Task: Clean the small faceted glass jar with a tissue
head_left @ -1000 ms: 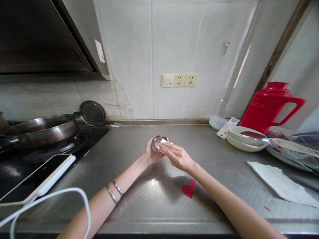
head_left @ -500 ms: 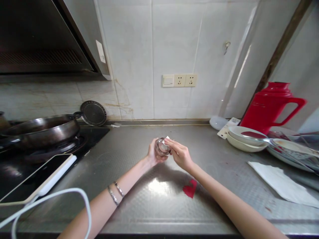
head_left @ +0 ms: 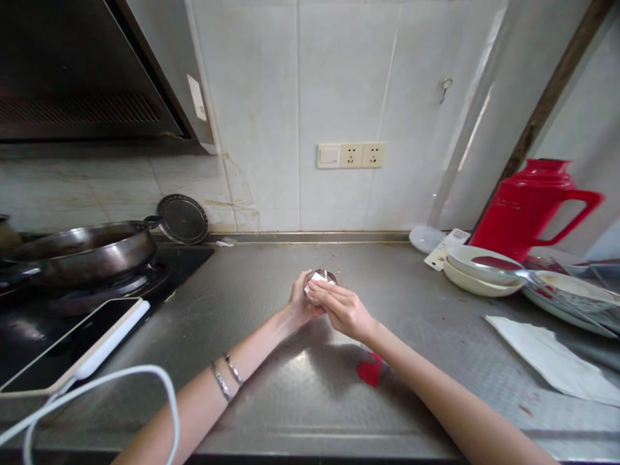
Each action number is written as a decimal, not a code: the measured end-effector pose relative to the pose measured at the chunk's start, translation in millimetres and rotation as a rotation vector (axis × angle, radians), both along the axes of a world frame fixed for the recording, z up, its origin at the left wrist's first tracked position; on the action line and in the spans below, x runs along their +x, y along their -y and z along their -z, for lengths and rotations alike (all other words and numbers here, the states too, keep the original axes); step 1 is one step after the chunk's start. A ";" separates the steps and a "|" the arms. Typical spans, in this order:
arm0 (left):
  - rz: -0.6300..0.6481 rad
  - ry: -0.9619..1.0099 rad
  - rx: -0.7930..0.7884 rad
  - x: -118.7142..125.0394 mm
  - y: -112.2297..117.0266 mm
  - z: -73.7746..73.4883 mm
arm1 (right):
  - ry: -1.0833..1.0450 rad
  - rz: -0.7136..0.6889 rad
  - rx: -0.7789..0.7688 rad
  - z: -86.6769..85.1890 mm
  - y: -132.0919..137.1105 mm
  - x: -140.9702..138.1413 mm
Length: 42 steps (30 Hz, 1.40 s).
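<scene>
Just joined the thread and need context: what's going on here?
A person's left hand grips a small round container, apparently glass, over a metal counter. The right hand holds a white piece, paper or cloth, at its mouth. A red patch lies on the counter nearby; a pan sits on the stove at left.

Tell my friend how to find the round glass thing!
Look over the metal counter for the left hand, beside the right hand. The left hand grips the small round glass. Unlike the flat red patch nearby, it has white paper pressed to it.
</scene>
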<state>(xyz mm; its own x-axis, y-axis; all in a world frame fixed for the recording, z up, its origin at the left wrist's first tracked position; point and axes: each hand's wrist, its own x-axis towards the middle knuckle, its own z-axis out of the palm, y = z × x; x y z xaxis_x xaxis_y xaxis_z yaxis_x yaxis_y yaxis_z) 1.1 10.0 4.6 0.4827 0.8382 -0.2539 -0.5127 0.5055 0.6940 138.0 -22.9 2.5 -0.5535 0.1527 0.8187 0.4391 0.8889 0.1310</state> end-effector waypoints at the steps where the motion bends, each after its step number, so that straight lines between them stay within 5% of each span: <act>1: -0.006 0.014 0.002 -0.7 -0.3 -0.6 | 0.024 -0.001 0.011 -1.1 0.6 1.1; 15: 0.119 0.071 0.100 -0.2 -3.0 -0.2 | -0.024 0.089 0.020 -6.4 -4.9 11.5; 23: 0.022 0.005 0.015 -3.4 -4.9 8.7 | 0.040 -0.007 0.019 -1.3 1.6 0.7; 30: 0.065 0.009 0.078 0.5 -4.7 3.6 | 0.012 0.089 0.009 -4.8 -6.8 14.5; 36: -0.045 -0.011 -0.018 -2.4 -3.5 4.5 | -0.016 0.066 0.000 5.1 0.6 -2.3; 42: -0.026 -0.014 -0.011 -4.1 -6.3 5.8 | -0.016 0.105 0.002 4.7 0.7 -5.2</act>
